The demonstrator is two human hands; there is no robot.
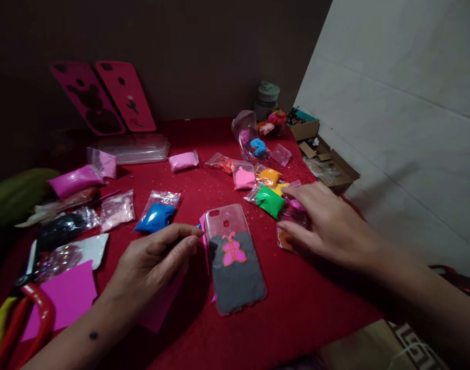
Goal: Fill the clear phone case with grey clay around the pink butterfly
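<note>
Well, the left hand [152,259] sits at nine o'clock from the phone case [237,285] (pink butterfly [233,252] on it), fingers narrow, any hold unclear; the case lies on the bench [312,308], a green packet [270,202] at one, the right hand [331,221] at two, fingers wide.

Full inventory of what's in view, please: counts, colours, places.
phone case: one, clear with dark grey, between the hands
butterfly: one, pink and orange, on that case
decorated cases: two, pink, standing at back left
clear plastic stack: one, colourless, before those
packets: over ten, mixed colours, both sides
bottle: one, greyish, back right
boxes: two, brown, right, past the cloth
pink sheets: at least two, pink, left
tool handles: several, red and yellow, lower left
cloth: one, red, centre
green shape: one, green, left edge
backdrop: one, dark, far side
wall: one, whitish, right
left hand: one, bare, left of the phone case
right hand: one, bare, by packets at right
</note>
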